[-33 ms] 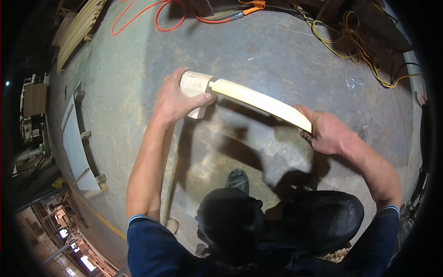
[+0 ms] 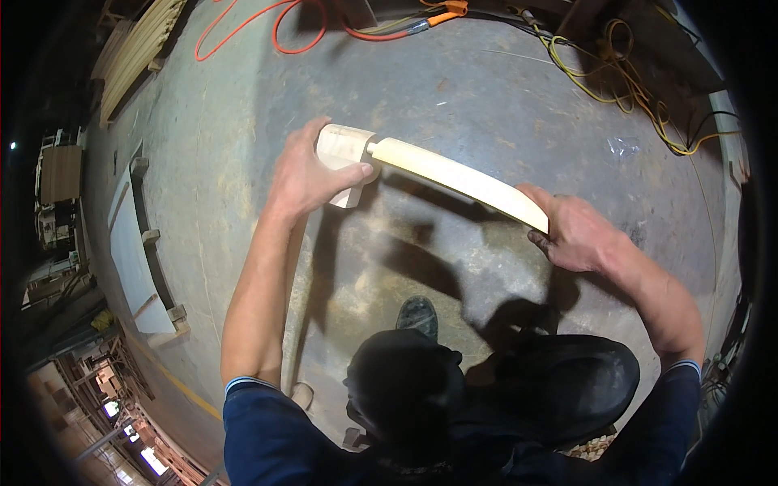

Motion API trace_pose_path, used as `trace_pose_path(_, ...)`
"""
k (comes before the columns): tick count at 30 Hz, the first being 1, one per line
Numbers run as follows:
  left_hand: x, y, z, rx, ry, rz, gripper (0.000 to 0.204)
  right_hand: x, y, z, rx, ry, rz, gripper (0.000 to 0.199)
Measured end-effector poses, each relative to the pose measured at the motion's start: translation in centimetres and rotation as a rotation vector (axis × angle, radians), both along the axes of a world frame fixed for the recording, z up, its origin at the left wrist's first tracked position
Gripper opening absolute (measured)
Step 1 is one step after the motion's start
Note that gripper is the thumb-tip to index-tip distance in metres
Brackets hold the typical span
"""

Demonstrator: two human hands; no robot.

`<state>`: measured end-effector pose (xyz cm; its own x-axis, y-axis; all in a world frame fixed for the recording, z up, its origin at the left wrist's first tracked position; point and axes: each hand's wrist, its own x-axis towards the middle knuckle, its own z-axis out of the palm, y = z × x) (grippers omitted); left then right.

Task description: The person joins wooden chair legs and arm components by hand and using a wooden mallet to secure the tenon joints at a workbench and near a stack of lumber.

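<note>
A pale curved wooden rail [image 2: 454, 176] slants down from the middle of the view to the right. My right hand [image 2: 577, 231] is closed around its lower right end. On the rail's other end a small round peg [image 2: 372, 149] reaches the side of a light wooden block [image 2: 344, 146]; whether it sits in a hole I cannot tell. My left hand [image 2: 306, 172] grips that block, thumb across its near side and fingers behind it. A long wooden piece runs from the block down beside my left forearm, mostly hidden by the arm.
Grey concrete floor [image 2: 454, 89] lies under my hands, with my shoe [image 2: 417, 316] on it. An orange hose [image 2: 300, 28] and tangled yellow cords [image 2: 616, 77] are at the far side. Stacked boards [image 2: 142, 53] and a pale panel on blocks [image 2: 138, 251] stand to the left.
</note>
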<state>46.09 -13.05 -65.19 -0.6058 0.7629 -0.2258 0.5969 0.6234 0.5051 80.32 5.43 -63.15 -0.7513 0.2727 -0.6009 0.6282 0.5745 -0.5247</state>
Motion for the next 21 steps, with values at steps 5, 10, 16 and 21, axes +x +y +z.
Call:
trace_pose_path(5, -0.5, -0.1, -0.1, -0.007, 0.042, -0.025, 0.105, -0.6, -0.1, 1.0, -0.057, 0.025, 0.002, 0.066)
trace_pose_path(10, -0.5, -0.1, -0.2, 0.003, 0.075, -0.047, 0.100, -0.7, -0.1, 2.3, -0.115, -0.017, -0.043, 0.069)
trace_pose_path(16, 0.0, -0.1, 0.2, 0.005, 0.074, -0.036, 0.096, -0.8, 0.2, 2.8, 0.054, 0.000, 0.021, 0.066)
trace_pose_path(21, 0.1, -0.2, 0.0, 0.021, 0.063, -0.029, 0.096, -0.5, 0.4, 1.3, 0.052, 0.038, 0.041, 0.069)
